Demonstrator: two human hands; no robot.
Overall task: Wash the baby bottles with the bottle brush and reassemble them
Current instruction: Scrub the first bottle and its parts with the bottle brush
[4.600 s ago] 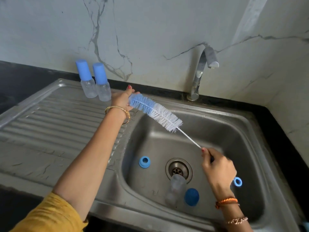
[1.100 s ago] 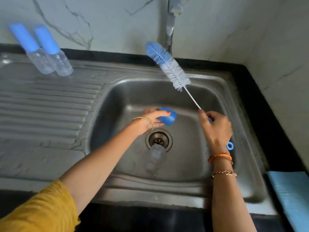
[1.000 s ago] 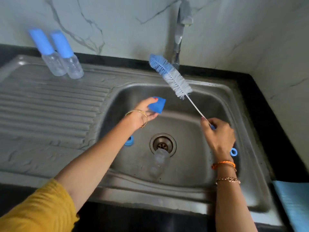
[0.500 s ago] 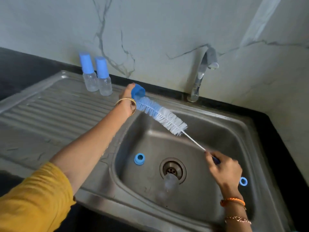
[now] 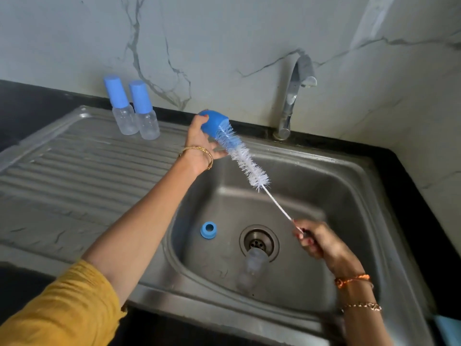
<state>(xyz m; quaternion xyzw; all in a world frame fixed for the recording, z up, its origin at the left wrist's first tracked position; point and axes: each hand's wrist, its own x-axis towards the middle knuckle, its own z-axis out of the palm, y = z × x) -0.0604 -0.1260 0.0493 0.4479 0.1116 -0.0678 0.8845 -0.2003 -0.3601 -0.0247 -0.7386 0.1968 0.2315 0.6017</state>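
Observation:
My left hand (image 5: 199,146) holds a blue bottle cap (image 5: 212,122) above the sink's back left corner. The blue and white bottle brush (image 5: 243,158) has its tip pushed into that cap. My right hand (image 5: 316,242) grips the brush's wire handle low on the right, over the basin. A clear bottle body (image 5: 252,268) lies on its side by the drain. A blue collar ring (image 5: 208,230) rests on the basin floor to the left. Two capped bottles (image 5: 131,111) stand upright on the drainboard at the back.
The steel sink basin (image 5: 336,196) has a drain (image 5: 258,242) at its centre and a tap (image 5: 294,96) behind it. A ribbed drainboard (image 5: 74,176) stretches to the left. A black counter edges the sink; a marble wall rises behind. A blue cloth corner (image 5: 449,328) shows bottom right.
My left hand picked the blue cap out of the basin and raised it to the back left. The brush tip has now gone into the cap.

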